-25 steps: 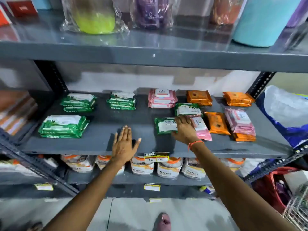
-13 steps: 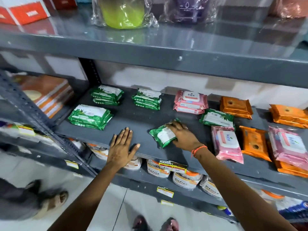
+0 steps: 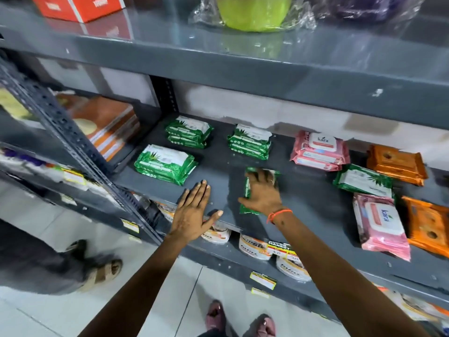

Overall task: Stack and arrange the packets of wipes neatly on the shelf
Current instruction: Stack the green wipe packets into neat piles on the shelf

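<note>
Grey shelf [image 3: 218,166]: a green packet [image 3: 247,190] is gripped by the right hand [image 3: 263,194], best squared flat onto the green stack [image 3: 165,164] to the left, while the left hand [image 3: 194,212] is spread flat and open.

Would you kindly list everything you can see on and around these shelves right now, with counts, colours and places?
Green wipes stacks: three, green and white, left part of the middle shelf.
Green packet in hand: one, mid-shelf front.
Loose green packet: one, right of centre.
Pink wipes stack: one, at the back.
Loose pink packet: one, right front.
Orange packets: two groups, far right; count unclear.
Red box: one, top shelf left.
Wrapped green item: one, top shelf.
Tubs: several, white, lower shelf.
Left hand: flat, open, on the shelf edge.
Right hand: gripping the green packet; orange wristband.
</note>
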Available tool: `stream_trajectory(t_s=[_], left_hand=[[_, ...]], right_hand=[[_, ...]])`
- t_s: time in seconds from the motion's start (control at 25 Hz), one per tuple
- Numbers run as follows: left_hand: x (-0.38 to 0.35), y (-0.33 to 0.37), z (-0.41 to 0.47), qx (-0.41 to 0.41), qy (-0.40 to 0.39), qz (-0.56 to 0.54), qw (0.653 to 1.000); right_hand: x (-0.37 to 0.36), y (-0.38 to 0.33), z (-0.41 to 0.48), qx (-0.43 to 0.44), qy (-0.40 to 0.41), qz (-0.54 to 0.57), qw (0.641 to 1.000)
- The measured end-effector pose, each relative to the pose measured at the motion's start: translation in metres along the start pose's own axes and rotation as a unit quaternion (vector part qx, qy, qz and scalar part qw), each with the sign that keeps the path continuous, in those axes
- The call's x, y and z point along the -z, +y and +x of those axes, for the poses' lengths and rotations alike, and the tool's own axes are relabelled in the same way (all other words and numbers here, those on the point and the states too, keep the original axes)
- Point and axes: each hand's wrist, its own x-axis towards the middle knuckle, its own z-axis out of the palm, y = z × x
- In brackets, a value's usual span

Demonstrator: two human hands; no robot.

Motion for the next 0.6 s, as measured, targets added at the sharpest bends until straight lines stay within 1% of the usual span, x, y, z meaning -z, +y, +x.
stream_trajectory(t_s=[0.04, 0.08, 0.12, 0.2, 0.24, 0.44, 0.6], left_hand=[[0.0, -0.003, -0.001, -0.001, 0.002, -0.003, 1.0], [0.0, -0.004, -0.002, -0.001, 0.002, -0.006, 1.0], [0.0, -0.005, -0.002, -0.003, 0.0, -0.005, 1.0], [-0.001, -0.006, -0.002, -0.005, -0.007, 0.002, 1.0], [-0.001, -0.007, -0.001, -0.004, -0.009, 0.004, 1.0], [0.001, -0.011, -0.003, -0.005, -0.019, 0.003, 1.0], [0.003, -0.015, -0.007, 0.01, -0.032, -0.01, 0.999]], right_hand=[[0.0, -0.001, 0.005, 0.062, -0.022, -0.02, 0.998], [-0.001, 0.001, 0.008, 0.099, -0.035, -0.034, 0.994], [-0.002, 0.003, 0.008, 0.101, -0.032, -0.036, 0.994], [-0.009, 0.005, 0.008, 0.05, 0.012, -0.024, 0.998], [-0.011, 0.005, 0.009, 0.042, 0.028, -0.023, 0.998], [-0.01, -0.001, 0.019, 0.089, -0.007, -0.018, 0.996], [-0.017, -0.012, 0.021, 0.125, -0.011, -0.032, 0.992]])
